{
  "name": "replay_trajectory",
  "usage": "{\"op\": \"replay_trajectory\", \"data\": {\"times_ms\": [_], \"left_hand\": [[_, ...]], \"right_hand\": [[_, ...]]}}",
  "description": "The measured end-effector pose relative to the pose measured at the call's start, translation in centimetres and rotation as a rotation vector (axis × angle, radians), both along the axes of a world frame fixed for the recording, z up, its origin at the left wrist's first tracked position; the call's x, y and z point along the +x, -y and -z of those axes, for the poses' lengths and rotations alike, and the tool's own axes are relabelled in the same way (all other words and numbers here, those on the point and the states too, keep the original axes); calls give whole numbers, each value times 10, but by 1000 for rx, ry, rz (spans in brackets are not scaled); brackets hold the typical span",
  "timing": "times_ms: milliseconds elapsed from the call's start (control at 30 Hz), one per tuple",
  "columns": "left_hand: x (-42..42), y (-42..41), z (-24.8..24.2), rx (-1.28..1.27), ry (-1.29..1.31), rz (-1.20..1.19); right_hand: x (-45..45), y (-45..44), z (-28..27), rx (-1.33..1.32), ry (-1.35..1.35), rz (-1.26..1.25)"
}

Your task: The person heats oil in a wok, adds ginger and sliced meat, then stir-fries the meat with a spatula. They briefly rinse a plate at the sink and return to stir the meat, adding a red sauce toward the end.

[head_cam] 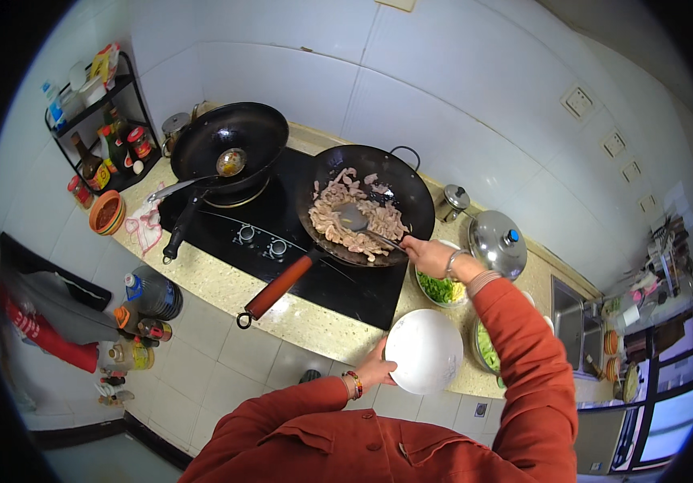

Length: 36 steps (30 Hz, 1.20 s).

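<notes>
My right hand [426, 255] grips the handle of a metal ladle [352, 217], whose bowl rests among the sliced meat [337, 202] in a black wok [407, 187]. The meat looks pale and lies in a ring around the ladle. A red wooden handle [280, 284] sticks out from this wok towards the front of the counter. At the counter's front edge my left hand [376, 366] holds a white bowl [424, 350] by its left rim. No food shows in the visible part of the bowl.
A second wok [226, 121] with a ladle [230, 162] in it stands on the left of the black cooktop [346, 296]. Bowls of chopped greens [437, 288] and sliced green vegetable [486, 347] sit right, near a metal lid [497, 241]. A condiment rack [102, 127] stands far left.
</notes>
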<state>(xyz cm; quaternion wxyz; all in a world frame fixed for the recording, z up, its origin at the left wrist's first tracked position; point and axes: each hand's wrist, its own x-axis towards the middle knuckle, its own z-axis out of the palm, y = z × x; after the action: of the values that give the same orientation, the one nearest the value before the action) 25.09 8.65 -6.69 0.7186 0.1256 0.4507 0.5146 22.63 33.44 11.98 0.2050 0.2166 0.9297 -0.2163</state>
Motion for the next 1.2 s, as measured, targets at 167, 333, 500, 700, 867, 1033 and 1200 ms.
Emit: {"op": "replay_trajectory", "data": {"times_ms": [167,333,500,700,867,1033,1200], "left_hand": [[-7,2,-23,18,5,-11],[-13,0,-40,84,-18,29],[-9,-7,-56,20,-34,88],[31,-16,-95,57,-8,122],[105,-47,-131,152,24,175],[208,-101,-157,180,-7,157],[307,-176,-164,247,-42,156]], "right_hand": [[20,-16,-39,282,152,-85],[14,1,21,734,-273,-78],[36,17,56,840,-642,-151],[133,30,11,520,-636,-128],[313,12,-23,616,-918,165],[536,-18,-14,437,-773,685],[728,-49,33,187,-579,1053]]}}
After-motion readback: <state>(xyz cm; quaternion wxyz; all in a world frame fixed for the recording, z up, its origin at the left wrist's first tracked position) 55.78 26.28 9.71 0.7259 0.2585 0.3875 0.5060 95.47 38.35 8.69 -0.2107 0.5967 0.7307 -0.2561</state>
